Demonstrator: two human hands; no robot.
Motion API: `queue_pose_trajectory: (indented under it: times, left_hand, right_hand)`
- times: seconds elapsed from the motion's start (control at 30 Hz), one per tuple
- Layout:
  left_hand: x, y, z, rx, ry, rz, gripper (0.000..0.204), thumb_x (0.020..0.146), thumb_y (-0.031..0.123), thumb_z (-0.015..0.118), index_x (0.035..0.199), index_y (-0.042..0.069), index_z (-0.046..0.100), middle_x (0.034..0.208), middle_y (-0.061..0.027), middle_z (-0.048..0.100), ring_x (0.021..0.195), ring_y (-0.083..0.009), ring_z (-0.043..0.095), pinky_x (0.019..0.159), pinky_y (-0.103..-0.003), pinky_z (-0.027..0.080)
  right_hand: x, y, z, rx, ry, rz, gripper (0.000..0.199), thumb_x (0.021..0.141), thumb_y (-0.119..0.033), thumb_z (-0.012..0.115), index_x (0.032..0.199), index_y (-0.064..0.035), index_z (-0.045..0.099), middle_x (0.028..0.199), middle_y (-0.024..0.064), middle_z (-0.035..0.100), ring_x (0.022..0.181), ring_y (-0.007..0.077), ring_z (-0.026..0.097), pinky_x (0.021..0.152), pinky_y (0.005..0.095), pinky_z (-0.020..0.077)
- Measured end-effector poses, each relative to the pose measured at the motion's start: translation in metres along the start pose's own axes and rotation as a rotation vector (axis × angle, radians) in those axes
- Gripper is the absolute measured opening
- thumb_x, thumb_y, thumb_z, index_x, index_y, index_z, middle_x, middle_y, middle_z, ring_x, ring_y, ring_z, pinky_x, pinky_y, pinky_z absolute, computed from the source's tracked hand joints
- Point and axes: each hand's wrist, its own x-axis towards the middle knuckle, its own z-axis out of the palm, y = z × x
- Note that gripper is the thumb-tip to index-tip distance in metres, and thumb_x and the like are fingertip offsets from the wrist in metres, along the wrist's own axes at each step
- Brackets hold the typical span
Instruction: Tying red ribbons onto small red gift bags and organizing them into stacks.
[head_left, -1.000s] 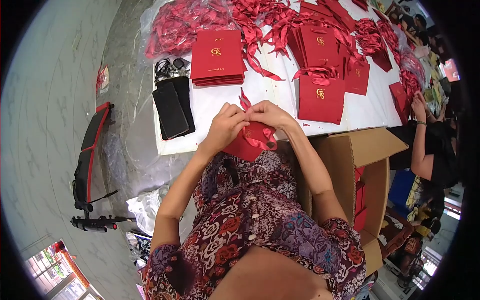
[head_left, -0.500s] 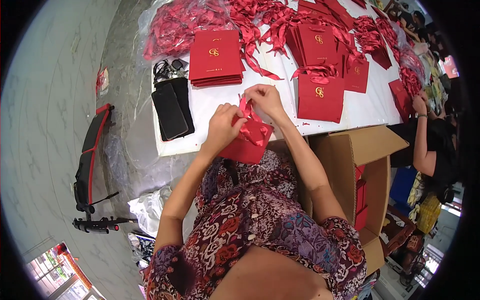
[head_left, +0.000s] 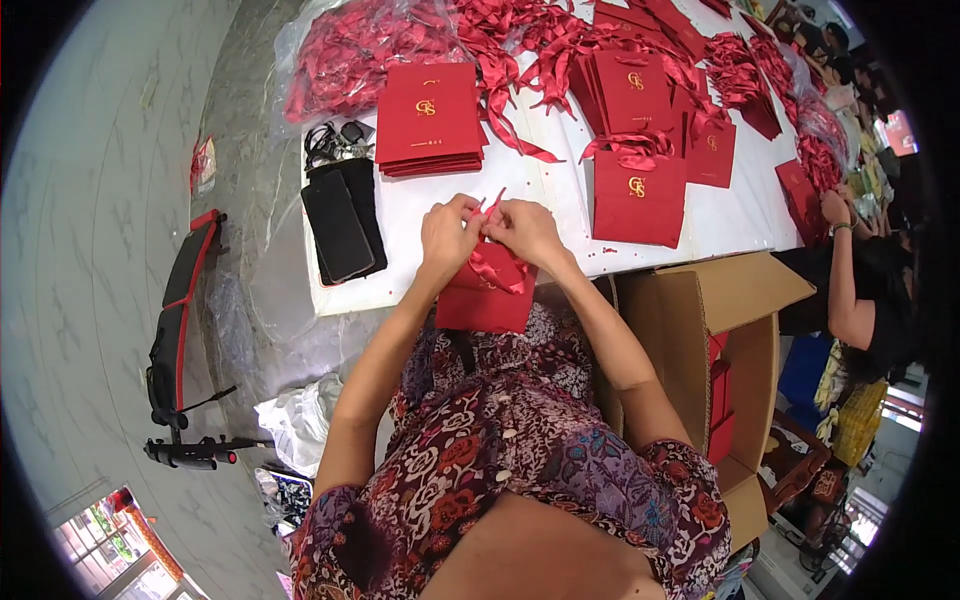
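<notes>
At the red bag (head_left: 482,312), curled hands (head_left: 447,237) (head_left: 526,233) pinch ribbon (head_left: 487,268).

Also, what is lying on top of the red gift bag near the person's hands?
A red satin ribbon lies across the upper part of the red gift bag. The surface directly beneath the ribbon is covered, and the bag's back cannot be seen.

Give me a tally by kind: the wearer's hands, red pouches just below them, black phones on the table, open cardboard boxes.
Left hand and right hand: 2
Red pouch: 1
Black phone: 1
Open cardboard box: 1
Total: 5
</notes>
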Motion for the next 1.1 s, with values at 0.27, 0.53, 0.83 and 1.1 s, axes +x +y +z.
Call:
queue_pose_trajectory:
  times: [0.27,0.53,0.83,1.1]
  left_hand:
    - [-0.008,0.009,0.005,0.072,0.139,0.089,0.018,0.089,0.020,0.067,0.095,0.004,0.074,0.077,-0.0145,0.070,0.067,-0.0317,0.065,0.065,-0.042,0.050]
    - [-0.012,0.023,0.000,0.392,0.134,0.304,0.015,0.085,0.017,0.067,0.095,0.008,0.075,0.077,-0.0108,0.066,0.077,-0.0308,0.059,0.074,-0.044,0.044]
    - [-0.018,0.033,-0.012,0.045,0.290,0.355,0.021,0.091,0.017,0.066,0.107,0.004,0.067,0.088,-0.0121,0.063,0.086,-0.0292,0.061,0.078,-0.038,0.048]
    - [-0.035,0.008,-0.022,-0.666,-0.243,-0.116,0.044,0.089,0.016,0.072,0.124,-0.001,0.053,0.108,-0.0116,0.068,0.097,-0.0171,0.065,0.086,-0.031,0.051]
  right_hand:
    - [0.006,0.016,0.006,0.694,0.105,0.036,0.014,0.092,-0.012,0.068,0.092,0.0017,0.065,0.081,0.0034,0.067,0.071,0.0065,0.059,0.063,0.0221,0.0482]
    - [0.006,0.005,-0.002,0.838,-0.024,0.128,0.019,0.094,-0.011,0.066,0.104,0.0045,0.068,0.087,0.0052,0.070,0.077,0.0080,0.063,0.070,0.0217,0.0507]
    - [0.007,0.010,-0.014,0.917,0.051,0.128,0.020,0.097,-0.013,0.063,0.107,0.0033,0.068,0.085,0.0018,0.067,0.074,0.0061,0.059,0.067,0.0205,0.0485]
    - [0.009,0.015,-0.024,0.974,0.140,0.229,0.020,0.099,-0.021,0.063,0.109,-0.0041,0.067,0.079,-0.0057,0.060,0.068,0.0014,0.051,0.065,0.0182,0.0451]
